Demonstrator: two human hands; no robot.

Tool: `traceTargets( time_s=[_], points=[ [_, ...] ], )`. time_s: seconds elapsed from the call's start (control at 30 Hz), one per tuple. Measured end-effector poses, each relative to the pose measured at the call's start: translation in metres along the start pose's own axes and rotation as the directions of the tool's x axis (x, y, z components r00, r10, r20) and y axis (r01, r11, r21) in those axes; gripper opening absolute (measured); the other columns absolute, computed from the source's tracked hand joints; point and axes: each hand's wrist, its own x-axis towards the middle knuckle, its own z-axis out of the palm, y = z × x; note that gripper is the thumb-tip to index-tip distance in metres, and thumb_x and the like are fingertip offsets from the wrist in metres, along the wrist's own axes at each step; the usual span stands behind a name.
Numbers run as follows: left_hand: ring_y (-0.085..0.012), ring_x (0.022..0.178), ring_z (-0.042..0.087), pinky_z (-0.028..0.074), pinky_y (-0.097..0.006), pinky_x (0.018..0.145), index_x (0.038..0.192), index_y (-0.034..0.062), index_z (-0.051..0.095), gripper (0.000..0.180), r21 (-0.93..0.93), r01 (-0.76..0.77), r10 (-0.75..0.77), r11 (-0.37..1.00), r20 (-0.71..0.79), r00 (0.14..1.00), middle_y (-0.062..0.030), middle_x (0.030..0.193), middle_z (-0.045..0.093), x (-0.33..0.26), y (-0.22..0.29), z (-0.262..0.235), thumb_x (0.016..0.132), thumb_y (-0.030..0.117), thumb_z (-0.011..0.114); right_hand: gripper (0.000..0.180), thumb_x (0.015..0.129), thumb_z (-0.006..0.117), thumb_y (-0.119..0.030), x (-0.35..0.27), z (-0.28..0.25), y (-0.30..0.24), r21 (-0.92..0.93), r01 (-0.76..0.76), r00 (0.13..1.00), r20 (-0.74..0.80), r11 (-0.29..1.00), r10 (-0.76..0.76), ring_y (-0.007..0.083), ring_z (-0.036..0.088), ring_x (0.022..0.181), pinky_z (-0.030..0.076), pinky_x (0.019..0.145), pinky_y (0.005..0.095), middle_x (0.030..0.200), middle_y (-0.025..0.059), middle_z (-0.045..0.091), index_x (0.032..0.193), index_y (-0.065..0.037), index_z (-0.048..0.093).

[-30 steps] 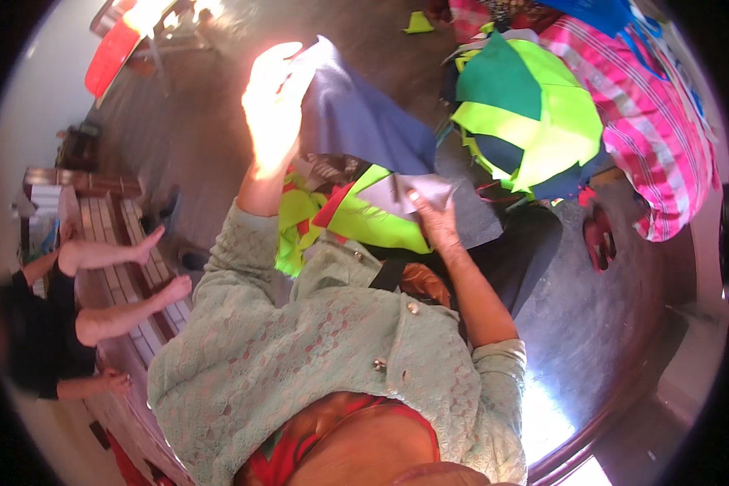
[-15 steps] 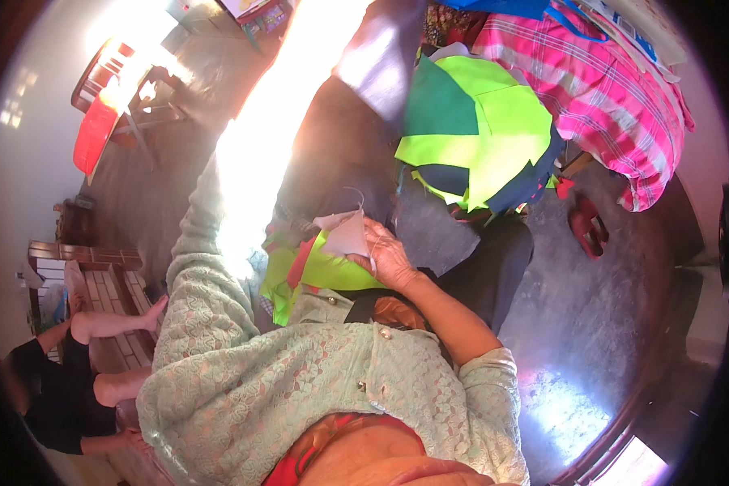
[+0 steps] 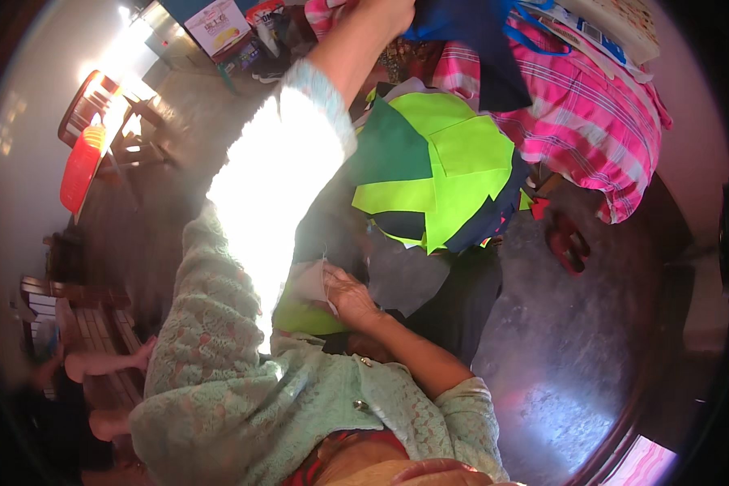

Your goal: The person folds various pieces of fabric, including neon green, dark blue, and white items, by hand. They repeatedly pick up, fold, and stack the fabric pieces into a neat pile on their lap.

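My left hand (image 3: 390, 14) reaches up to the frame's top edge, which cuts off its fingers. Right beside it a dark navy cloth (image 3: 482, 61) hangs down; whether the hand grips it cannot be made out. Low over my lap, my right hand (image 3: 351, 300) is closed on a pale pinkish cloth piece (image 3: 308, 282). Under that lies lime-green cloth (image 3: 304, 318). In front of my knees sits a rounded heap of cut fabric pieces (image 3: 470, 150), in lime, dark green and navy. Sunlight bleaches out much of my left sleeve.
Pink plaid cloth (image 3: 591, 121) is draped at the far right, with packages (image 3: 616, 32) above it. A dark red shoe-like object (image 3: 569, 243) lies on the floor. At left stand a red chair (image 3: 83, 170) and a bench where another person's bare legs (image 3: 109, 360) show.
My left arm has swung up and away from the bright glare, toward the top. A navy cloth now hangs there. The view has shifted; my right hand keeps the pale cloth.
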Motion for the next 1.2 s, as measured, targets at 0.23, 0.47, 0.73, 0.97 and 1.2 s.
traceTargets(
  time_s=[0.23,0.47,0.73,0.97,1.2],
  points=[
    [-0.0176,0.089,0.058,0.046,-0.031,0.078,0.112,-0.0011,0.055,0.031,0.403,0.449,-0.341,0.798,-0.314,0.886,-0.0114,0.102,0.061,-0.107,-0.131,-0.116,0.084,0.011,0.060,0.032,0.076,0.061,-0.016,-0.003,0.002,0.005,-0.053,0.022,1.000,-0.004,0.998,-0.022,0.0300,0.044,0.121,0.043,0.094,0.0365,0.124,0.0085,0.053,0.106,-0.007,0.061],
    [-0.0170,0.099,0.055,0.044,-0.029,0.085,0.120,0.0019,0.045,0.039,0.520,0.542,-0.438,0.660,-0.320,0.840,-0.0104,0.113,0.059,-0.128,-0.144,-0.155,0.085,0.007,0.060,0.035,0.074,0.064,-0.014,0.003,-0.013,0.000,-0.042,-0.021,0.999,-0.025,0.999,0.020,0.0312,0.046,0.118,0.044,0.093,0.0360,0.122,0.0102,0.055,0.108,-0.005,0.061],
    [-0.0145,0.089,0.060,0.047,-0.028,0.081,0.119,0.0028,0.044,0.043,0.758,0.375,-0.316,0.534,-0.233,0.920,-0.0130,0.115,0.057,-0.161,-0.086,-0.164,0.080,0.003,0.062,0.039,0.074,0.068,-0.016,0.003,-0.011,-0.002,-0.013,-0.004,1.000,-0.031,1.000,0.003,0.0318,0.048,0.115,0.045,0.091,0.0359,0.120,0.0109,0.056,0.110,-0.005,0.059],
    [-0.0138,0.092,0.059,0.047,-0.028,0.083,0.110,0.0030,0.054,0.028,0.590,0.459,-0.431,0.664,-0.198,0.880,-0.0079,0.110,0.059,-0.238,-0.001,-0.189,0.082,0.003,0.061,0.045,0.072,0.070,-0.015,0.007,-0.021,-0.009,0.049,-0.022,1.000,-0.003,0.999,0.022,0.0319,0.047,0.116,0.043,0.093,0.0364,0.119,0.0132,0.054,0.112,-0.001,0.055],
    [-0.0122,0.093,0.059,0.045,-0.026,0.077,0.106,0.0066,0.058,0.020,0.421,0.651,-0.580,0.632,-0.302,0.757,-0.0041,0.106,0.061,-0.326,0.073,-0.220,0.086,0.009,0.059,0.059,0.074,0.077,-0.027,-0.007,-0.013,-0.003,0.660,-0.551,0.796,0.233,0.511,0.558,0.0148,0.055,0.097,0.044,0.089,0.0312,0.105,0.0070,0.061,0.118,0.000,0.050]
  ],
)
